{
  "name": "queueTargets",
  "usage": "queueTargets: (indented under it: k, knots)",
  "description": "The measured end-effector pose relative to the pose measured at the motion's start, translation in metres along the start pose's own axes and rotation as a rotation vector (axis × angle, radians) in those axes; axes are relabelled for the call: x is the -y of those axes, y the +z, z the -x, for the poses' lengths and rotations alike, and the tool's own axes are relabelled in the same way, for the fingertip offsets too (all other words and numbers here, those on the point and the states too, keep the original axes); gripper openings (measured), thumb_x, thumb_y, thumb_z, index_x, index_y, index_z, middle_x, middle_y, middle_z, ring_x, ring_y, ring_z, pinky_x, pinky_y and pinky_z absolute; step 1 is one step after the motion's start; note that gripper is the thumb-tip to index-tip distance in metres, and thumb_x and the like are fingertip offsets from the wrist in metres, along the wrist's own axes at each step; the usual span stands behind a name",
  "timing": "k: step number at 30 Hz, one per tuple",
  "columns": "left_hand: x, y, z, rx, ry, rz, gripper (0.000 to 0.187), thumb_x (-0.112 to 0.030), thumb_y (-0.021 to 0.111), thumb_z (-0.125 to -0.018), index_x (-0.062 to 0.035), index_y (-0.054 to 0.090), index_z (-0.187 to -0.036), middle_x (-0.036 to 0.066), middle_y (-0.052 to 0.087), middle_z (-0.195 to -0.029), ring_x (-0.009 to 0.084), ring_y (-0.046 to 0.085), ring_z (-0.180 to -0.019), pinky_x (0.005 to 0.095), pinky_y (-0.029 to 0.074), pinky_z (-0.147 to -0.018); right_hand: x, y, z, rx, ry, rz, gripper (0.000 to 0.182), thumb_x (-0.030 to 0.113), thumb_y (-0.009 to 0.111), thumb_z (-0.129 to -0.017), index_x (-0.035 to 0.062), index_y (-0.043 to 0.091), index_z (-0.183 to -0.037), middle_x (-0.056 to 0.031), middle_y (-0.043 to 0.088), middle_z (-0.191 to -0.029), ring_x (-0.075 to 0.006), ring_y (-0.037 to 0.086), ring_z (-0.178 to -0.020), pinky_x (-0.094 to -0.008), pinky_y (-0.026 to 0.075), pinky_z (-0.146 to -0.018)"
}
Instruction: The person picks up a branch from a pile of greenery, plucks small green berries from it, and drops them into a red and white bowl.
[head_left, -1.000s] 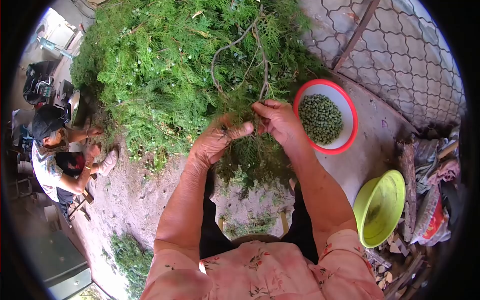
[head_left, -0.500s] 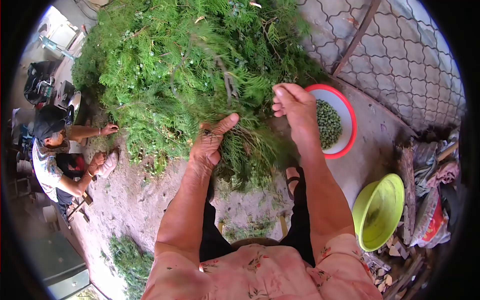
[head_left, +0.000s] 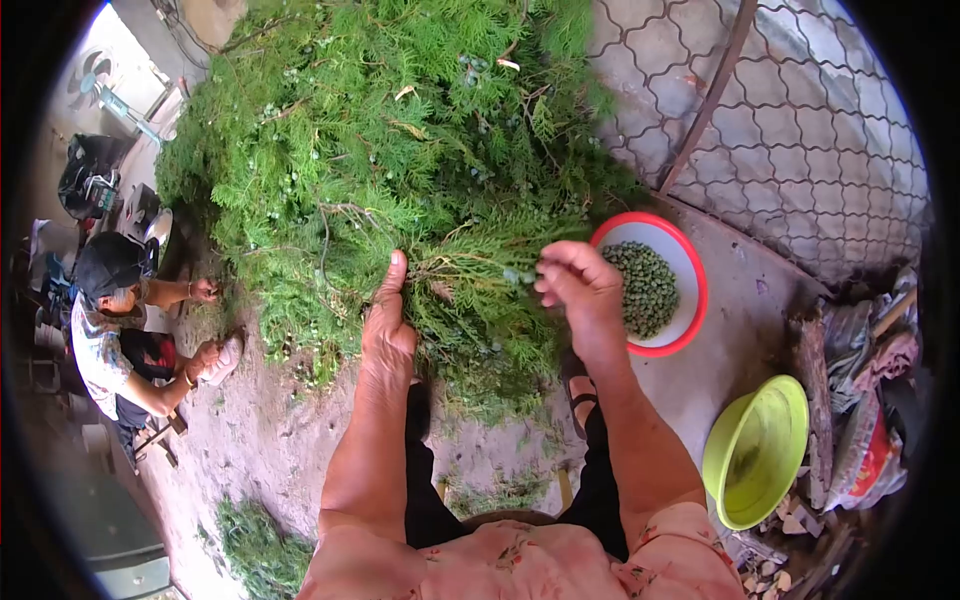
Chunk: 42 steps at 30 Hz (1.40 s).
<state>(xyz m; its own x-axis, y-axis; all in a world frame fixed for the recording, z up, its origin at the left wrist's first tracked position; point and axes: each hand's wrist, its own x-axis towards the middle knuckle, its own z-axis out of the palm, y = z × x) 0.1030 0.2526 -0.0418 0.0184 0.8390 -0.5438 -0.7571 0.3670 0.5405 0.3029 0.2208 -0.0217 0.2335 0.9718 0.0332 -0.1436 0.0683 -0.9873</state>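
Observation:
My left hand [head_left: 388, 325] is closed round the stem end of a leafy cypress branch [head_left: 465, 265], its thumb pointing up and its fingers partly hidden by the foliage. The sprig spreads rightwards toward my right hand [head_left: 582, 285], whose fingers are curled in a pinch beside a few pale blue-green cones [head_left: 515, 275]. What lies between those fingertips is too small to make out. Just right of this hand stands a white bowl with a red rim [head_left: 702, 290], holding many small green cones [head_left: 645, 288]. Behind both hands rises a large heap of cypress branches [head_left: 400, 130].
A yellow-green basin [head_left: 795, 450] stands tilted at the right, near firewood [head_left: 815, 400] and sacks. Wire mesh [head_left: 800, 150] borders the upper right. Another person [head_left: 110, 330] sits at the left by the heap. Cut greenery [head_left: 255, 545] lies at the lower left.
My left hand has shifted slightly left and down, thumb now upright. My right hand has moved down to the sprig's cones. The branch, blurred before, now lies steadier. The view has tilted slightly.

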Motion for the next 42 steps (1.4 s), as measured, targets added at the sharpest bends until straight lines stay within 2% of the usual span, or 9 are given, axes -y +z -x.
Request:
queueTargets:
  k: [1, 5, 14, 21, 24, 26, 36, 40, 42]
  knots:
    - [0.001, 0.0, -0.001, 0.008, 0.003, 0.01, 0.047, -0.033, 0.068, -0.078, -0.0047, 0.054, -0.113, 0.012, 0.06, -0.108, 0.028, 0.058, -0.094, 0.0413, 0.048, -0.085, -0.004, -0.003, 0.0, 0.086, 0.051, 0.007, 0.021, -0.004, 0.052, -0.08, 0.0013, 0.058, -0.099, -0.0022, 0.057, -0.08, -0.0109, 0.059, -0.073, -0.0226, 0.048, -0.059]
    - [0.002, -0.004, -0.005, -0.016, 0.008, -0.013, 0.054, -0.037, 0.067, -0.078, -0.0048, 0.051, -0.118, 0.011, 0.057, -0.114, 0.0264, 0.057, -0.099, 0.0389, 0.046, -0.089, -0.007, 0.0, 0.004, 0.145, 0.158, -0.189, 0.028, -0.005, 0.052, -0.077, 0.0012, 0.055, -0.104, -0.0046, 0.056, -0.091, -0.0135, 0.058, -0.077, -0.0249, 0.048, -0.062]
    - [0.01, -0.008, -0.011, 0.033, -0.014, 0.023, 0.048, -0.035, 0.066, -0.078, -0.005, 0.054, -0.113, 0.012, 0.059, -0.11, 0.0276, 0.058, -0.097, 0.0414, 0.047, -0.087, -0.014, 0.011, 0.004, 0.178, 0.083, -0.123, 0.029, 0.006, 0.066, -0.077, 0.0009, 0.056, -0.104, -0.0023, 0.057, -0.086, -0.0071, 0.054, -0.077, -0.0204, 0.043, -0.06]
    - [0.01, -0.007, -0.011, 0.006, 0.009, 0.01, 0.05, -0.037, 0.066, -0.078, -0.0047, 0.054, -0.113, 0.012, 0.06, -0.109, 0.0282, 0.058, -0.097, 0.0422, 0.048, -0.086, -0.031, 0.011, 0.0, 0.12, -0.125, -0.127, 0.022, -0.003, 0.067, -0.073, -0.001, 0.063, -0.094, -0.0001, 0.06, -0.079, -0.0074, 0.055, -0.073, -0.0204, 0.045, -0.061]
    - [0.006, -0.008, -0.009, -0.075, 0.037, -0.008, 0.05, -0.037, 0.068, -0.076, -0.0047, 0.054, -0.112, 0.012, 0.06, -0.107, 0.0283, 0.058, -0.095, 0.0428, 0.048, -0.085, -0.02, 0.008, 0.003, 0.022, -0.282, 0.279, 0.021, -0.006, 0.07, -0.067, -0.0009, 0.064, -0.088, -0.0023, 0.059, -0.07, -0.0135, 0.058, -0.07, -0.024, 0.046, -0.062]
    - [0.01, -0.013, -0.015, -0.067, 0.048, 0.015, 0.052, -0.035, 0.07, -0.075, -0.0051, 0.053, -0.114, 0.011, 0.059, -0.109, 0.0279, 0.057, -0.096, 0.0427, 0.048, -0.085, -0.015, 0.007, 0.004, -0.052, -0.715, 0.676, 0.024, -0.003, 0.067, -0.061, 0.0029, 0.064, -0.084, -0.0092, 0.056, -0.071, -0.0238, 0.057, -0.067, -0.0322, 0.045, -0.059]
    - [0.021, -0.009, -0.006, -0.208, 0.275, -0.158, 0.052, -0.035, 0.072, -0.072, -0.0039, 0.055, -0.11, 0.009, 0.06, -0.106, 0.0257, 0.057, -0.094, 0.038, 0.048, -0.084, -0.017, -0.013, -0.008, -0.085, -0.594, 1.04, 0.019, -0.002, 0.069, -0.058, 0.0019, 0.063, -0.076, -0.0123, 0.057, -0.069, -0.0288, 0.057, -0.064, -0.0362, 0.045, -0.058]
    - [0.0, -0.012, 0.004, -0.004, 0.187, 0.068, 0.044, -0.03, 0.071, -0.075, -0.0053, 0.056, -0.109, 0.009, 0.062, -0.103, 0.0253, 0.058, -0.093, 0.0408, 0.049, -0.084, -0.024, -0.064, -0.034, -0.188, -0.504, 1.005, 0.017, 0.001, 0.066, -0.064, 0.0003, 0.066, -0.08, -0.0168, 0.063, -0.075, -0.0291, 0.062, -0.07, -0.0342, 0.049, -0.066]
    - [-0.004, -0.017, 0.001, -0.01, 0.21, 0.053, 0.045, -0.033, 0.068, -0.077, -0.0047, 0.055, -0.11, 0.009, 0.061, -0.105, 0.0262, 0.059, -0.094, 0.0412, 0.049, -0.085, -0.017, -0.084, -0.039, -0.259, -0.435, 1.081, 0.014, 0.0, 0.062, -0.067, 0.0015, 0.065, -0.081, -0.0167, 0.062, -0.077, -0.032, 0.061, -0.075, -0.0401, 0.048, -0.068]
